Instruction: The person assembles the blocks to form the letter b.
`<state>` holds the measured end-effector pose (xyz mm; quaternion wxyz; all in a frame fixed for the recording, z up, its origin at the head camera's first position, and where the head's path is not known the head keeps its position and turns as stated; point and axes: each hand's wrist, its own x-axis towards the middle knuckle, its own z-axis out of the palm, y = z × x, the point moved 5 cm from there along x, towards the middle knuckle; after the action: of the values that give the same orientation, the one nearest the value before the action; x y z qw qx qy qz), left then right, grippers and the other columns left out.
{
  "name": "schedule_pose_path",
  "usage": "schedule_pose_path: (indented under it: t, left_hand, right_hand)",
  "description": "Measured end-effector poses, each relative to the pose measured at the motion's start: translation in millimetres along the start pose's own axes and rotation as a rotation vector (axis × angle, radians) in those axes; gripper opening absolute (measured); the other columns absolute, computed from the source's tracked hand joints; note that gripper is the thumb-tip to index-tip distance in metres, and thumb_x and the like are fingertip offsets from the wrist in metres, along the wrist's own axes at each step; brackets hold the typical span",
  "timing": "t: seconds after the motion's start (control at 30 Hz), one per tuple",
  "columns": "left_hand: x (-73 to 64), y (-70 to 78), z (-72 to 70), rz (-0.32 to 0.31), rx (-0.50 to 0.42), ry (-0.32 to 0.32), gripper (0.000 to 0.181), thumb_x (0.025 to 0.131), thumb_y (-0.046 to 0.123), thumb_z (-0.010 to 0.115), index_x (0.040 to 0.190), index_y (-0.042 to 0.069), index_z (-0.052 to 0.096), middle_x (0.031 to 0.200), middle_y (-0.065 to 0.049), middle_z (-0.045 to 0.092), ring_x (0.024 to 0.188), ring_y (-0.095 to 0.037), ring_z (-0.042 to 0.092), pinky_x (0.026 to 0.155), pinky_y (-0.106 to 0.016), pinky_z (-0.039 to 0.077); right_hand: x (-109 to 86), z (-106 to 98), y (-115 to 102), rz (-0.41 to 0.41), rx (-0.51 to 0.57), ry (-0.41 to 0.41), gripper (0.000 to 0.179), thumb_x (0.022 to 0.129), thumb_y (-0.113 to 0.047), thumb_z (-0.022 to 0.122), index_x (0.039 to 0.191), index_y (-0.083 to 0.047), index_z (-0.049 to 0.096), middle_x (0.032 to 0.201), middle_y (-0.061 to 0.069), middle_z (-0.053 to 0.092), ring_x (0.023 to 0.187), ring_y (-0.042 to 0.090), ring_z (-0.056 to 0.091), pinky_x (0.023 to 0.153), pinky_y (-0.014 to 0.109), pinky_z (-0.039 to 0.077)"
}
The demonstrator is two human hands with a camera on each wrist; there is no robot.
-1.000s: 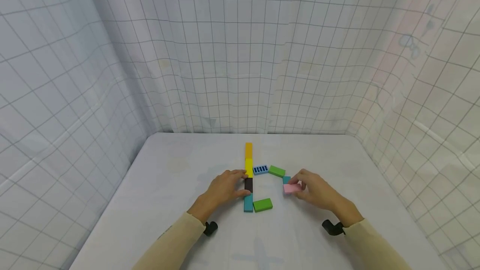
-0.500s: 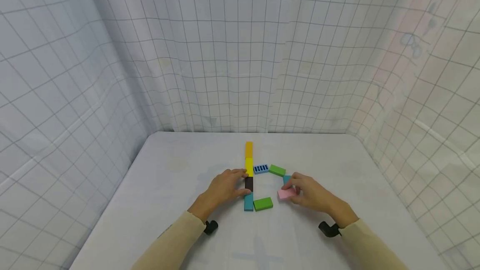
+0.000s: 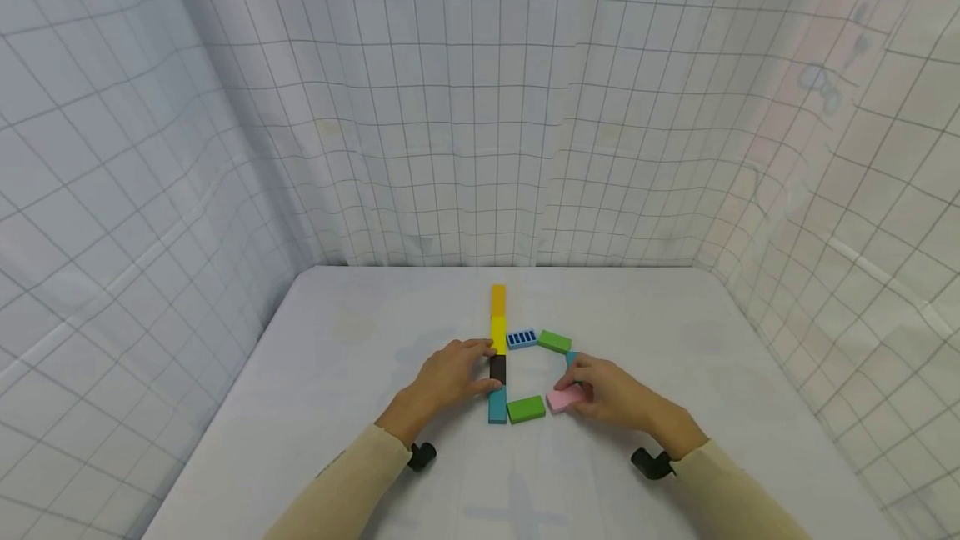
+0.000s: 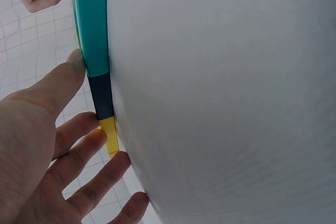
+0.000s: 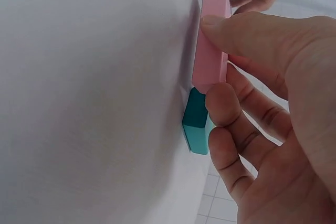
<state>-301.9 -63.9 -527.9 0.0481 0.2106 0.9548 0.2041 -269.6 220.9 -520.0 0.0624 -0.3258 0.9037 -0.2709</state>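
My right hand (image 3: 611, 394) pinches a pink block (image 3: 564, 398) between thumb and fingers, just right of a green block (image 3: 527, 409). In the right wrist view the thumb lies along the pink block (image 5: 211, 51), and a teal block (image 5: 196, 121) shows beyond its lower end. My left hand (image 3: 448, 375) rests with spread fingers beside an upright row. Its thumb touches the row near the front teal block (image 3: 497, 407), its fingertips near the yellow block (image 3: 498, 334). Between these two lies a black block (image 3: 498, 370). The right hand partly covers the other teal block (image 3: 572, 357).
An orange block (image 3: 498, 300) tops the row at the far end. From the row's right side a blue slotted block (image 3: 522, 339) and another green block (image 3: 555, 342) curve outward. The white table (image 3: 360, 323) is bounded by gridded white curtains (image 3: 495, 148).
My right hand has carried the pink block left and toward me, from beside the right-hand teal block to close by the front green block. The left hand has stayed put.
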Motion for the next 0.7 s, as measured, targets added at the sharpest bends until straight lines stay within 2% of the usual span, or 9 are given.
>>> schedule_pose_path:
  t: [0.4, 0.7]
  left_hand:
    - [-0.7, -2.1, 0.9, 0.003, -0.008, 0.005, 0.065, 0.103, 0.047, 0.091, 0.156, 0.015, 0.074, 0.173, -0.006, 0.065, 0.151, -0.039, 0.066, 0.125, -0.060, 0.058]
    - [-1.6, -1.2, 1.8, -0.004, -0.006, -0.002, 0.064, 0.104, 0.047, 0.090, 0.157, 0.016, 0.073, 0.173, -0.007, 0.065, 0.152, -0.039, 0.065, 0.127, -0.060, 0.057]
  right_hand:
    - [3.9, 6.4, 0.6, -0.042, -0.037, 0.002, 0.025, 0.101, -0.011, 0.092, 0.126, -0.017, 0.088, 0.121, -0.005, 0.070, 0.103, 0.006, 0.061, 0.090, 0.024, 0.059]
    - [5.4, 7.7, 0.5, -0.073, -0.054, 0.002, 0.028, 0.102, -0.010, 0.091, 0.129, -0.015, 0.088, 0.121, -0.004, 0.070, 0.101, 0.005, 0.061, 0.089, 0.024, 0.059]
